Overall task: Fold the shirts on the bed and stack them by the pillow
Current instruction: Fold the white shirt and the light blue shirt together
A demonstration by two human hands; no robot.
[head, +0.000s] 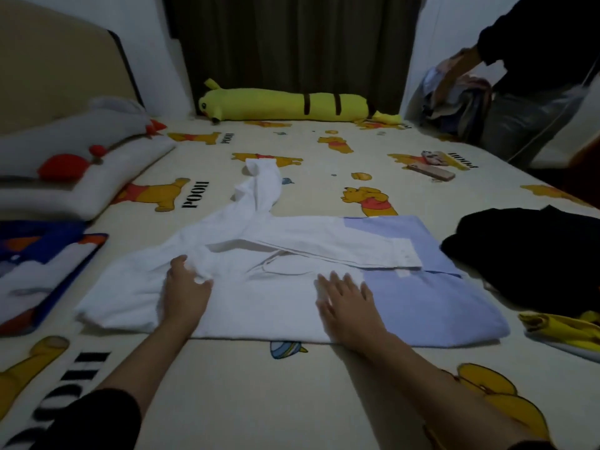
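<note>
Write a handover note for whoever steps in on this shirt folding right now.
Left hand: grips a bunch of the white and blue shirt near its shoulder.
Right hand: open, pressing flat on the shirt's middle.
Shirt: spread across the bed, one sleeve folded across the chest, the other sleeve lying loose toward the far side.
Done: first sleeve fold only.
Left: fold in the loose sleeve, finish the fold, stack it by the pillow. A black garment and a yellow one wait at the right. Nothing is stacked by the pillow yet.

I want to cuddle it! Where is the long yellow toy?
The long yellow toy lies across the far edge of the bed, against the dark curtain.
</note>
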